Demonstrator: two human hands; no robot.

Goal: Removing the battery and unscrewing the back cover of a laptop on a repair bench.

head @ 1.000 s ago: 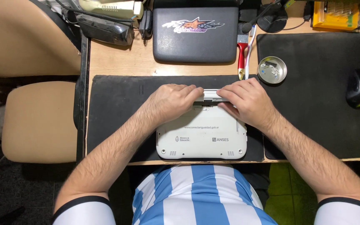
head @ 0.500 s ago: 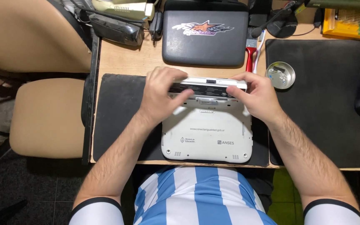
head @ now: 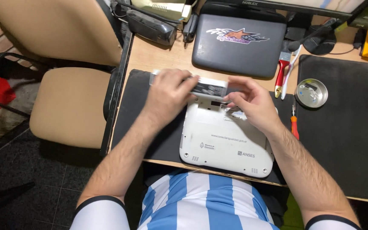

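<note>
**Battery pack coming away from an upturned white netbook**

A long grey-and-white battery pack (head: 207, 87) sits at the far edge of a white netbook (head: 226, 136) lying bottom-up on a black mat (head: 150, 127), near the desk's front edge. The left hand (head: 169, 96) is closed over the pack's left end, fingers curled round it; the right hand (head: 252, 102) pinches its right end, above an open slot in the shell. Judging by that exposed slot, the pack looks freed but is not yet set aside, and the rest of the casing looks unopened. Just right lie an orange screwdriver (head: 294, 125), a red-handled brush (head: 281, 76) and a small metal dish (head: 311, 93). At the desk's far edge rests a dark closed netbook (head: 239, 44).
</note>
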